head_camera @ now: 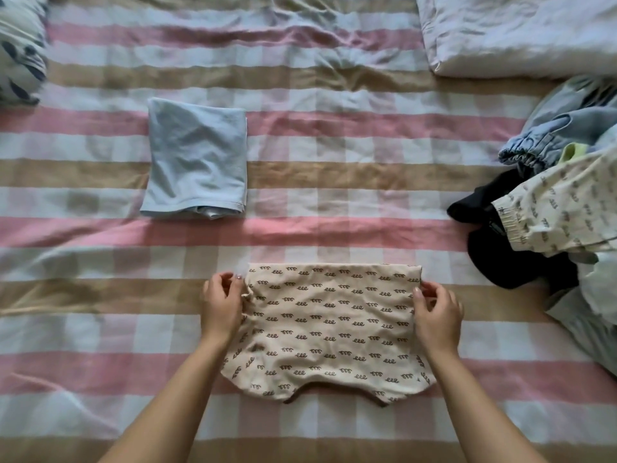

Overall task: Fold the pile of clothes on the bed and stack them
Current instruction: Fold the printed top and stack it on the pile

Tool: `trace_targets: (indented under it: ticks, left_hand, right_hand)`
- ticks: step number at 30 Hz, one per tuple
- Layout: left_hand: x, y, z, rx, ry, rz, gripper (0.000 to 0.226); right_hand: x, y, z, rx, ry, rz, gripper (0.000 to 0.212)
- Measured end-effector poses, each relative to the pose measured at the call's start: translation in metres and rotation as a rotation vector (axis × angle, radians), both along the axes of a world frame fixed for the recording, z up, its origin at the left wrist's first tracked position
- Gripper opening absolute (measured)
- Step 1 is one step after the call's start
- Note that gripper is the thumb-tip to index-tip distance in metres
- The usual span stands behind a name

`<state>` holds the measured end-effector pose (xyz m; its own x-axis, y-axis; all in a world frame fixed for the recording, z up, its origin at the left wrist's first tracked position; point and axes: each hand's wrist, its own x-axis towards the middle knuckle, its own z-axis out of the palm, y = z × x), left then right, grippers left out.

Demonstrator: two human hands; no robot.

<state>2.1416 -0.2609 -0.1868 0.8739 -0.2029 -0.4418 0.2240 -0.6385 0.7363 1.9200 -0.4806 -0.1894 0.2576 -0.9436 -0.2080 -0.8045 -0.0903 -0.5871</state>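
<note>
Checked bedspread; curled fingers pinch cream garment.

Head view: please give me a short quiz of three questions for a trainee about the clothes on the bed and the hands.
1. True or false: the left hand and the right hand both grip the cream printed top.
2. Where is the unfolded pile? A: at the person's right; B: at the person's left; C: on the floor.
3. How many folded garments lie untouched on the bed cover?
Key: 1 true; 2 A; 3 one, the blue garment.
</note>
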Motion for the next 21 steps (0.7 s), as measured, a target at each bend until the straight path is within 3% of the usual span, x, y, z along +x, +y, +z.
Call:
trace_targets:
  ticks: [2,5,8,17,19,21]
  left_hand:
    - [0.007,-0.011,-0.003,0.033,0.095,0.002,0.021]
    - [0.006,-0.021,-0.01,0.274,-0.065,-0.131,0.025]
    - [0.006,-0.027,-0.016,0.277,-0.224,-0.167,0.024]
    - [-0.004,-0.041,-0.026,0.437,-0.469,-0.191,0.028]
    - [-0.017,-0.053,-0.017,0.362,-0.58,-0.225,0.025]
    - [-0.041,-0.074,-0.006,0.166,-0.621,-0.368,0.027]
  right_hand:
    - [0.013,-0.005,-0.008,0.032,0.064,-0.065,0.031]
    - [0.025,-0.009,-0.015,0.05,0.112,-0.097,0.033]
    - [0.032,-0.018,-0.021,0.006,0.079,-0.103,0.03]
    - [0.028,-0.02,-0.022,-0.046,0.072,-0.108,0.028]
    - [0.017,-0.012,-0.015,-0.053,0.017,-0.138,0.03]
    - [-0.001,-0.002,-0.009,-0.035,0.009,-0.167,0.031]
